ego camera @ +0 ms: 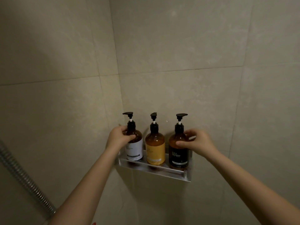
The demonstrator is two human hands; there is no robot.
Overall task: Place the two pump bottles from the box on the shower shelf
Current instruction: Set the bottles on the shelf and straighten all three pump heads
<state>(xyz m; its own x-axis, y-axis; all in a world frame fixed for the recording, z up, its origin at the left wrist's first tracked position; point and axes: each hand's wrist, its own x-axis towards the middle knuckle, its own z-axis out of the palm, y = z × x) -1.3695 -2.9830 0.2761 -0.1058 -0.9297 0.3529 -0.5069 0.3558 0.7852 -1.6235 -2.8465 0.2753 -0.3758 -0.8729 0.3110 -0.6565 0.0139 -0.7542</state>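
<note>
Nearest: both forearms reach up from the bottom corners. A ribbed metal shower hose (24, 181) runs down the lower left, well apart from the work.

Left hand (119, 138) is wrapped around the shoulder of the white-label bottle (134, 144), thumb across the front of the amber body, fingers behind. Right hand (197, 141) has its thumb on the front of the shoulder of the black-label bottle (178, 148) and its fingers curled toward the neck; contact looks light, and I can't tell if it's a real grip or just a steadying touch.

Both bottles stand upright on the metal shower shelf (155, 172), at its left and right ends. The yellow-label bottle (155, 147) sits between them, untouched and just beside each.

Handling, as a judgement: rigid amber plastic or glass, can't tell which. The bottles look mostly full, so fairly heavy and top-heavy with the pump heads. Smooth sides will be slippery if wet. Best hold is the shoulder or upper body, as now; avoid the pump stem, which could depress or twist. The shelf's front rail is low, so a nudge could tip a bottle over it.

Farthest: tiled corner walls (178, 62), nothing else mounted there.

Placement looks essentially done; only release remains.
</note>
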